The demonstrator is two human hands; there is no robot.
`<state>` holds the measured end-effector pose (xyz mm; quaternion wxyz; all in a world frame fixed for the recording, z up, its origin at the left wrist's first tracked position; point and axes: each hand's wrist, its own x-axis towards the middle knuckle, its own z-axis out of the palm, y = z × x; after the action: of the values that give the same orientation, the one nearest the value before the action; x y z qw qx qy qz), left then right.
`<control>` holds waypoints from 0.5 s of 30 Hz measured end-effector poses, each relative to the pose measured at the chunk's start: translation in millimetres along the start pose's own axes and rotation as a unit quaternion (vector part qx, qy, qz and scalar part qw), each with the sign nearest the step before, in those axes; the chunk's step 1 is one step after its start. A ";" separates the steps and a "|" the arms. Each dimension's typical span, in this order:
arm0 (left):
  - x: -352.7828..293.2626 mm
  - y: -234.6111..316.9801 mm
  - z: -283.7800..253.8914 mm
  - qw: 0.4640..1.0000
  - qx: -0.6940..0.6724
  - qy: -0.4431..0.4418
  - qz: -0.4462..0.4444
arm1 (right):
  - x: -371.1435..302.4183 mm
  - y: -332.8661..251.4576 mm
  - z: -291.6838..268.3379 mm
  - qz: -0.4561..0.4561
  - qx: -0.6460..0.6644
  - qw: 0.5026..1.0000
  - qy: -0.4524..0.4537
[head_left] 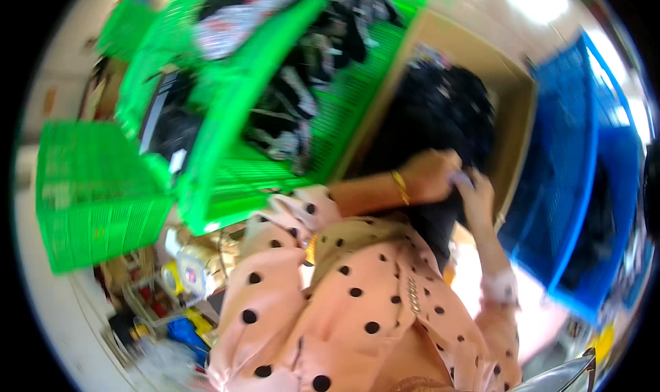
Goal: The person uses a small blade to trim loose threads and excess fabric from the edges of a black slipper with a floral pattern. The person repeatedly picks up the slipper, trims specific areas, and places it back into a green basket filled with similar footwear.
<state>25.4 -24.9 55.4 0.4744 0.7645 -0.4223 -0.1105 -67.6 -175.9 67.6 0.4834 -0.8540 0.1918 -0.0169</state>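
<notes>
My left hand [433, 175], a gold-coloured bracelet on its wrist, is closed with the fingers bent in. Close beside it, my right hand [477, 198] pinches a small pale lilac piece [462, 180], blurred by motion; its kind cannot be made out. Both hands meet over the near part of an open cardboard box [512, 90]. Dark, soft-looking black goods [433, 110] fill that box. Whether my left fingers also grip the pale piece or the black goods below is not clear.
Green plastic crates [227, 144] stand to the left, holding black-and-white packed goods [292, 96]. Another green crate [100, 193] is farther left. Blue crates [557, 165] with dark contents stand close on the right. Clutter and a wire rack [148, 299] lie at the lower left.
</notes>
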 end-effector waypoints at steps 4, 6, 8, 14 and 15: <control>26.7 -32.7 8.0 0.997 0.058 0.041 -0.015 | 43.0 13.0 22.6 0.009 -0.104 0.991 0.088; 30.7 -38.1 7.9 0.996 0.076 0.054 0.015 | 46.3 12.3 13.3 -0.031 -0.042 0.997 0.058; 25.0 -32.5 3.6 0.998 0.045 0.032 0.019 | 30.4 -6.4 -18.9 -0.105 -0.157 0.981 -0.049; 14.1 -21.9 0.1 0.999 -0.002 -0.027 0.028 | -4.1 3.8 -34.5 -0.240 -0.188 0.948 -0.090; 12.8 -20.8 -0.7 0.999 -0.008 -0.028 0.035 | -5.0 5.0 -33.1 -0.239 -0.203 0.946 -0.084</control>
<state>45.0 -30.1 41.7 0.4724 0.7417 -0.4611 -0.1187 -80.9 -203.6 81.8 0.2964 -0.9529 -0.0603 -0.0208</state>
